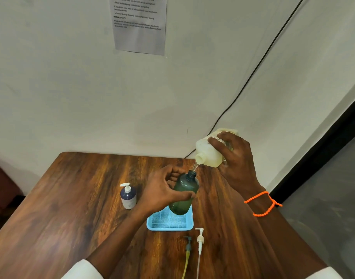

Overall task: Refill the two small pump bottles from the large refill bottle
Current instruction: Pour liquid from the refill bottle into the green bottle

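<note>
The left hand (162, 190) is wrapped around the middle of a dark green translucent plastic pump bottle (184, 195) with its neck open, holding it tilted over the far edge of a shallow light-blue plastic mesh tray (169, 223). The right hand (234, 158) grips the body of the large cream-white plastic refill bottle (209, 151), tipped so its uncapped mouth points down and left; a thin stream of pale liquid (195, 168) runs from it into the green bottle's neck. An orange beaded cord (262, 203) circles the right wrist.

The tray sits near the middle of the wooden table (72, 198), toward its right edge. Just nearer than the tray lie two loose pump heads with dip tubes: a dark green one (187, 243) and a white one (199, 238), side by side. Left of the tray stands a small dark-blue bottle with a white pump (128, 196), upright and capped.

The refill bottle looks stiff-walled and fairly heavy while full, so a broad grip across its flat sides seems best; squeezing could surge the flow. The green bottle is smooth and likely slippery if soap runs down, and grows heavier as it fills, so holding it mid-body, below the neck, should keep the narrow opening steady.
</note>
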